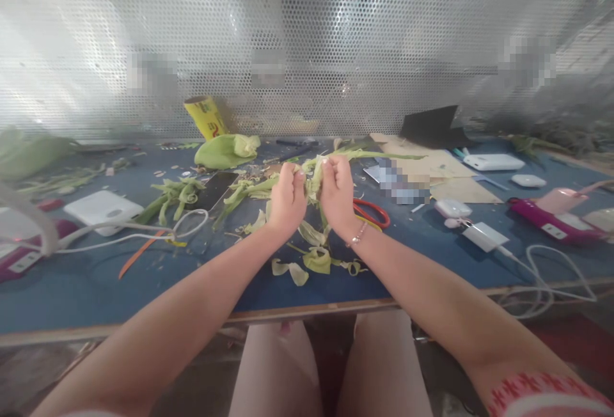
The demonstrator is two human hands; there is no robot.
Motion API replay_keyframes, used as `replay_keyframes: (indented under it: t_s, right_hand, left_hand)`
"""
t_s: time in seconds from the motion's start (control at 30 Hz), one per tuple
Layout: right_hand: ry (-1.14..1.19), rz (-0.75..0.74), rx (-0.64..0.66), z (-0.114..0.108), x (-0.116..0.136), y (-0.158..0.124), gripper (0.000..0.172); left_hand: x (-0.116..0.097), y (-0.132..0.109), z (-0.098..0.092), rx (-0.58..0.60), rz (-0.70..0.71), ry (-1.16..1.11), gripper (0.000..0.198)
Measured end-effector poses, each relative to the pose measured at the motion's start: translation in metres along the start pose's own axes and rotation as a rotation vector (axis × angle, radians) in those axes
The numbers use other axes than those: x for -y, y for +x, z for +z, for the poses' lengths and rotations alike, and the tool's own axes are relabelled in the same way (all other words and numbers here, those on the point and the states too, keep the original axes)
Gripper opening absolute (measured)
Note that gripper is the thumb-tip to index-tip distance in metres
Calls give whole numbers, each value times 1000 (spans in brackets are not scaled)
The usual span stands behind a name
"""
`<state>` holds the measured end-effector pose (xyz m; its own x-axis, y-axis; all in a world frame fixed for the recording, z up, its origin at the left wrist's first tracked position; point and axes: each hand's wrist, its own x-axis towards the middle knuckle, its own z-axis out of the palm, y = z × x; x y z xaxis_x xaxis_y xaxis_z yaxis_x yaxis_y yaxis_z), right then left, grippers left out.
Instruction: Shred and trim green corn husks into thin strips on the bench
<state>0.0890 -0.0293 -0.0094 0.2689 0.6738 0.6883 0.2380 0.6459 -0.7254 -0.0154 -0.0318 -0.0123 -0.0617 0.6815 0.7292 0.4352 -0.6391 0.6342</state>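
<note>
Close together at the middle of the table, my left hand (289,196) and my right hand (337,193) are both closed. Between them they grip a bunch of pale green leaf strips (314,177) that look like corn husk. Long green ends stick out past my fingers on both sides; the part inside my fists is hidden. Beneath my hands lie loose curled husk pieces (316,259). Just beyond my right wrist are the red handles (377,212) of what may be scissors, partly covered. A larger green husk bundle (225,151) lies farther back, left of my hands.
A tilted yellow tube (206,118) stands at the back by the perforated metal panel (307,39). On the left are a black phone (213,190), a white power bank (103,211) and cables. To the right lie brown paper (465,190), a white charger (485,236) and a purple box (551,225).
</note>
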Motion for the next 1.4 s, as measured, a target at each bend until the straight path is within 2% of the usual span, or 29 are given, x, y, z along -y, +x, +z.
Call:
replay_keyframes:
  t_s: [0.2,0.43,0.6,0.73,0.87,0.97,1.07,1.23,1.4]
  right_hand:
    - [93,73,133,0,3,-2,16]
    - [309,238,328,3,-2,-1,27]
    - [430,355,431,3,-1,-1,33]
    - [465,392,412,5,1,-2,35]
    - [479,436,287,8,-1,-4,33]
    - [516,528,223,10,1,-4,38]
    - [533,611,248,10,3,-2,41]
    - [465,543,329,10,1,-3,44]
    - [222,255,225,6,-3,-3,41]
  left_hand:
    - [9,2,0,-34,-70,-42,31]
    - [10,3,-2,-25,-185,-140,34]
    - [9,2,-2,-42,-202,-133,30]
    - [8,3,-1,-42,-203,-113,27]
    - [6,3,0,-41,-145,-50,27]
    - [5,1,0,-16,-136,-31,27]
    - [5,1,0,-29,-118,0,29]
    - [5,3,0,-62,-111,27,33]
    - [1,5,-1,-30,-114,60,31]
